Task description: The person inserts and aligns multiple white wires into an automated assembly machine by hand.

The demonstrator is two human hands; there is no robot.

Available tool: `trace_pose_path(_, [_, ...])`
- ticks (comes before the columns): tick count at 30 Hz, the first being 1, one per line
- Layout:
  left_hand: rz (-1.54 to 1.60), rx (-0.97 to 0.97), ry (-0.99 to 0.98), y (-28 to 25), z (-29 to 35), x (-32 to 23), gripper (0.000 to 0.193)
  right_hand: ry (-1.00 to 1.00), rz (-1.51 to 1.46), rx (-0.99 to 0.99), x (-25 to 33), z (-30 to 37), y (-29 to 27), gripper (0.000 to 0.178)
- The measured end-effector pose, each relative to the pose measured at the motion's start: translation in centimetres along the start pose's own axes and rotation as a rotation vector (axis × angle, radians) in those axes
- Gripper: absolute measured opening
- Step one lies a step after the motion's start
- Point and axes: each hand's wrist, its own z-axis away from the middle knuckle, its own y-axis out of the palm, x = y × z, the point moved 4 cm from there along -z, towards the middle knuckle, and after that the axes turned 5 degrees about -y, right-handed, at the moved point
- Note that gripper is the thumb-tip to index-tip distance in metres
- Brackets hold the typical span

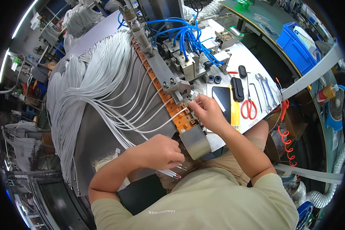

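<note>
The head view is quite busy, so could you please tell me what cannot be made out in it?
In the head view:
Left hand: its back hides whether the fingers grip the white cables.
Right hand: contact at its fingertips, beside the orange fixture strip, is too small to tell.
Blue bin: its wall hides the bottom of its contents.

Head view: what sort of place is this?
Probably a cable-assembly workshop: a large mass of white cables spreads beside a metal machine with blue tubes, and wrenches lie within the work area.
</note>
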Motion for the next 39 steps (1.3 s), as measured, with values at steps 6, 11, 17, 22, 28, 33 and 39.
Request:
trace_pose_path(6, [0.178, -0.273, -0.329, -1.3, 0.0, 2.6, 0.016, 0.149, -0.049, 0.028, -0.7, -0.6, 0.4, 0.025])
trace_pose_path(11, [0.325, -0.349, -0.442, -1.5, 0.4, 3.0, 0.017, -0.01, 0.095, -0.167, 0.0, 0.4, -0.2, 0.022])
trace_pose_path(17, [0.711, -0.433, -0.539, -1.2, 0.8, 3.5, 0.014, -0.428, 0.218, -0.206, 5.8, 6.1, 0.3, 0.008])
trace_pose_path(22, [0.516, -0.471, -0.579, -1.1, 0.8, 3.5, 0.015, -0.59, 0.38, -0.142, 6.4, 6.0, 1.6, 0.015])
trace_pose_path(28, [0.48, -0.601, -0.538, -1.4, 0.5, 2.8, 0.015, -0.546, 0.266, -0.116, 6.3, 5.9, 1.8, 0.013])
trace_pose_path(33, [0.387, -0.586, -0.538, -1.8, 1.0, 2.9, 0.014, -0.476, 0.255, -0.059, 6.8, 5.7, 1.9, 0.009])
trace_pose_path(39, [0.368, -0.587, -0.544, -2.1, 0.8, 2.6, 0.016, -0.394, 0.219, 0.027, 6.5, 5.1, 1.9, 0.007])
